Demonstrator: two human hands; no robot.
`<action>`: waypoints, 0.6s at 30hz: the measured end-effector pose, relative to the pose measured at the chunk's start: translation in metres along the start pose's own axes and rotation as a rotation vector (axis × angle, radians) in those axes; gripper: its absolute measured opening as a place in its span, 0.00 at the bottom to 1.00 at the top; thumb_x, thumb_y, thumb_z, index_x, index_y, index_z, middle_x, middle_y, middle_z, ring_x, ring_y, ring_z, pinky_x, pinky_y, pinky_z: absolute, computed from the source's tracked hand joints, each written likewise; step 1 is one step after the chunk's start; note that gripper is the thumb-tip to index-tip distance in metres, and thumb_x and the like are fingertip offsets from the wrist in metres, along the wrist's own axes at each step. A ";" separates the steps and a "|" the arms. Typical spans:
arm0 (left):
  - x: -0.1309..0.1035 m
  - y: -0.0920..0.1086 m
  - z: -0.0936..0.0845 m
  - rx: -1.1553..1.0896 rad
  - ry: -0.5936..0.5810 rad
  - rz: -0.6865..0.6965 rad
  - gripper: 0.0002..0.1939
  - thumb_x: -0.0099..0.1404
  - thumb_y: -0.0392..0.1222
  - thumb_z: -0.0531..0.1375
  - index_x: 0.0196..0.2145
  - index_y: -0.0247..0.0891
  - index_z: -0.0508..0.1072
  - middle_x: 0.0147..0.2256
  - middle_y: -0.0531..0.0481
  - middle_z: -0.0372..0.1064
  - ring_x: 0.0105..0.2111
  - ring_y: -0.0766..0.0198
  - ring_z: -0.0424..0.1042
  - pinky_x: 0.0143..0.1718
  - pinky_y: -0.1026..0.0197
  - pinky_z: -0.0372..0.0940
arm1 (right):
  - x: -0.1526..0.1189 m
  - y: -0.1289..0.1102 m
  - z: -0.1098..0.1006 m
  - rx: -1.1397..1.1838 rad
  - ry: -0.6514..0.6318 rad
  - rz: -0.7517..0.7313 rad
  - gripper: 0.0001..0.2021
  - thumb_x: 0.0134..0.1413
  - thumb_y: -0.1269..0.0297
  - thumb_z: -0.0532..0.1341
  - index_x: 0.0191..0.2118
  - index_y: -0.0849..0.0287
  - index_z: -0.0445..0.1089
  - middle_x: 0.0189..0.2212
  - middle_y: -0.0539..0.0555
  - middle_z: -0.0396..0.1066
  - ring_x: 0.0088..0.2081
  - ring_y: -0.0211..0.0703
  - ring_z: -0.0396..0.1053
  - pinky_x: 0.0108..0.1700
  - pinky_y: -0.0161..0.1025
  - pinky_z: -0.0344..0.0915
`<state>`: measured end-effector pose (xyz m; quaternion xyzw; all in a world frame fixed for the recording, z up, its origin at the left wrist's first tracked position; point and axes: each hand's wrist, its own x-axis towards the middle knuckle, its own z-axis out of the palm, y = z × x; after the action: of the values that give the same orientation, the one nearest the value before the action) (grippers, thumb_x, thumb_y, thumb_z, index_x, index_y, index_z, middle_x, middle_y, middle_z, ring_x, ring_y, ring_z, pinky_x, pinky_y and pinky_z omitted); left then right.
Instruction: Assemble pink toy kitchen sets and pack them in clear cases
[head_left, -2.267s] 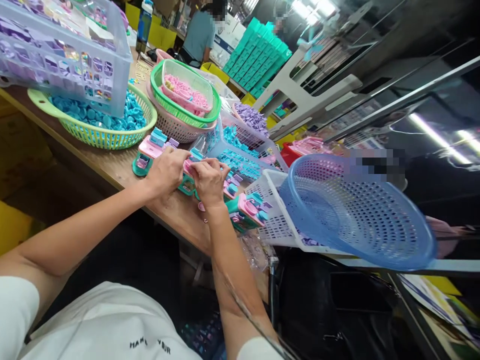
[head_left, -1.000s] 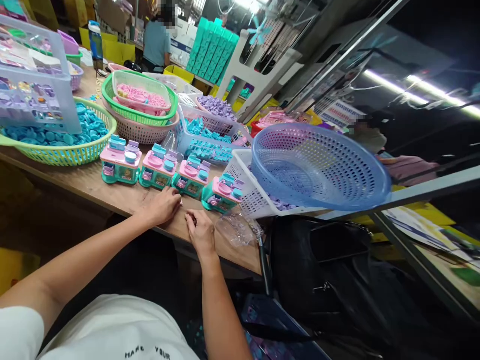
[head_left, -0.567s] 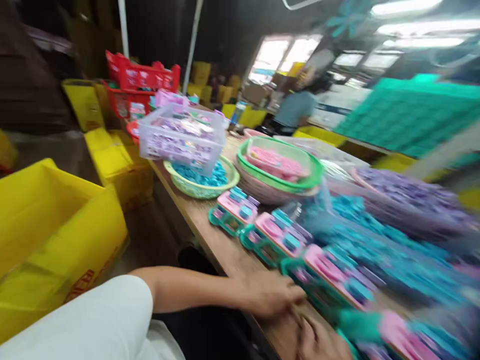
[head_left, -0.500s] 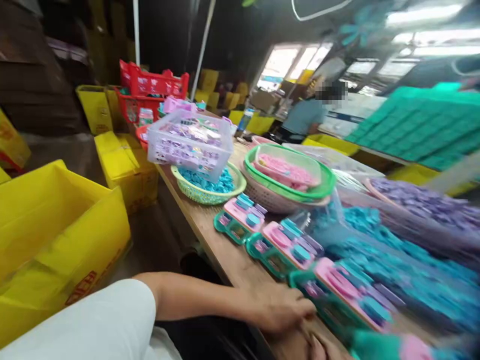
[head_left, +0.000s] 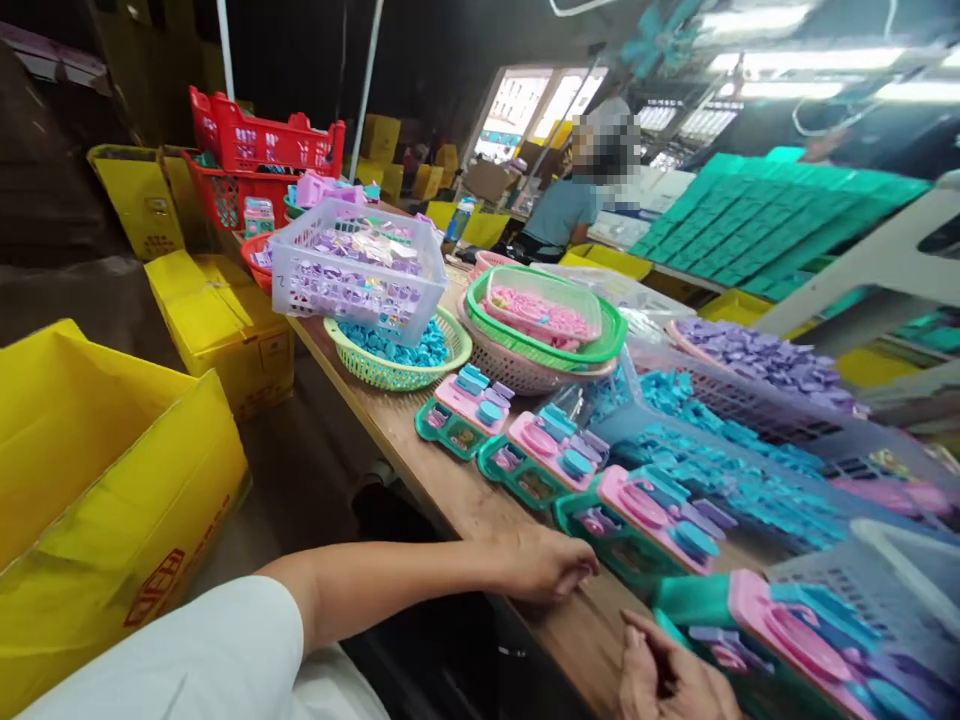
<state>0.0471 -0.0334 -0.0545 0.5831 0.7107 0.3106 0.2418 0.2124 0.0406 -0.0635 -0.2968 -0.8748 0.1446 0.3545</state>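
Observation:
My left hand [head_left: 553,566] rests at the table's near edge with its fingers curled in; whatever they hold, if anything, is hidden. At the bottom, cut off by the frame, my right hand [head_left: 679,672] has bent fingers, with a gap between thumb and fingers. It is beside the nearest teal and pink toy set [head_left: 806,640], and I cannot tell whether it touches it. Just beyond my left hand stands another toy set [head_left: 649,515]. Two more, a middle toy set [head_left: 544,455] and a far toy set [head_left: 463,412], continue the slanting row. Pink tops carry blue and purple parts.
A yellow-green basket [head_left: 397,372] of blue pieces and a white crate [head_left: 352,290] stand farther along the wooden table [head_left: 480,510]. Bins of blue pieces [head_left: 720,470] line the right. An open yellow carton [head_left: 172,480] stands left. A person [head_left: 559,215] sits beyond.
The view has shifted right and steadied. More of the nearest toy set and of my right hand now shows. My left hand stays by the table edge, fingers curled.

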 end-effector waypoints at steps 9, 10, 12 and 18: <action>-0.010 0.001 0.002 -0.084 -0.025 -0.008 0.13 0.75 0.40 0.50 0.53 0.36 0.67 0.48 0.43 0.77 0.45 0.59 0.77 0.43 0.61 0.67 | -0.005 -0.025 0.013 0.142 0.052 0.282 0.24 0.55 0.41 0.61 0.35 0.61 0.76 0.32 0.61 0.77 0.31 0.51 0.74 0.36 0.45 0.68; -0.009 0.001 0.002 -0.096 -0.017 -0.018 0.13 0.75 0.39 0.49 0.53 0.36 0.67 0.48 0.43 0.76 0.46 0.59 0.76 0.44 0.61 0.67 | -0.006 -0.019 0.015 0.149 0.020 0.286 0.24 0.54 0.41 0.61 0.35 0.61 0.77 0.32 0.61 0.77 0.31 0.50 0.73 0.36 0.45 0.68; -0.008 0.000 0.003 -0.120 0.003 -0.034 0.13 0.75 0.39 0.49 0.54 0.36 0.66 0.50 0.42 0.76 0.48 0.59 0.76 0.46 0.60 0.67 | -0.005 -0.012 0.016 0.122 -0.022 0.263 0.25 0.52 0.40 0.61 0.35 0.61 0.77 0.32 0.60 0.76 0.32 0.50 0.72 0.36 0.45 0.68; -0.008 0.001 0.002 -0.184 0.065 0.012 0.12 0.75 0.36 0.50 0.51 0.32 0.68 0.50 0.38 0.75 0.51 0.58 0.74 0.52 0.59 0.67 | -0.002 -0.013 0.013 0.057 -0.045 0.349 0.21 0.50 0.45 0.61 0.34 0.59 0.76 0.30 0.59 0.77 0.27 0.49 0.71 0.33 0.43 0.67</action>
<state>0.0500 -0.0406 -0.0553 0.5521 0.6832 0.3949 0.2692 0.1991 0.0284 -0.0678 -0.4309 -0.8131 0.2353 0.3128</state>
